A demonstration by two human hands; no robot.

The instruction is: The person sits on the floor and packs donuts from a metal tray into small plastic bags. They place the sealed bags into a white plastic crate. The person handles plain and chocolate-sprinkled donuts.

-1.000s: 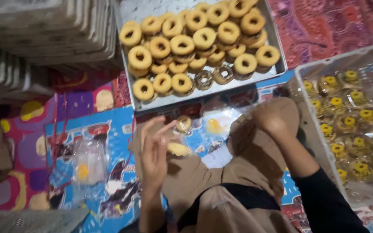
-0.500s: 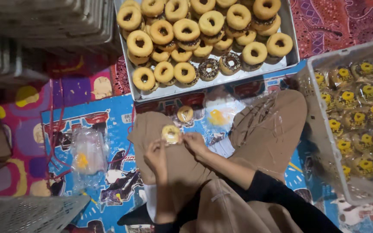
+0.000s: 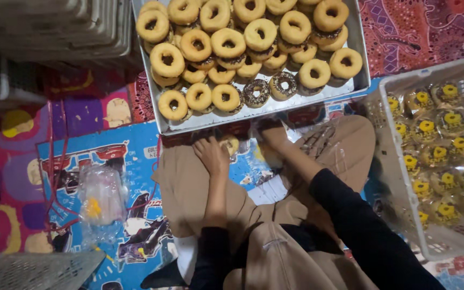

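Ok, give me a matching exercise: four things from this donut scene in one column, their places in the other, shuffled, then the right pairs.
Things:
1. metal tray of donuts
2. white crate of wrapped donuts
3. clear plastic bags
4. left hand

Places:
A. along the right edge of the view
B. on the mat at the left, beside the person's knee
C. on the tan trouser leg, just below the tray
D. at the top centre, ahead of the person

Pairs: 1-D, 2-A, 3-B, 4-C
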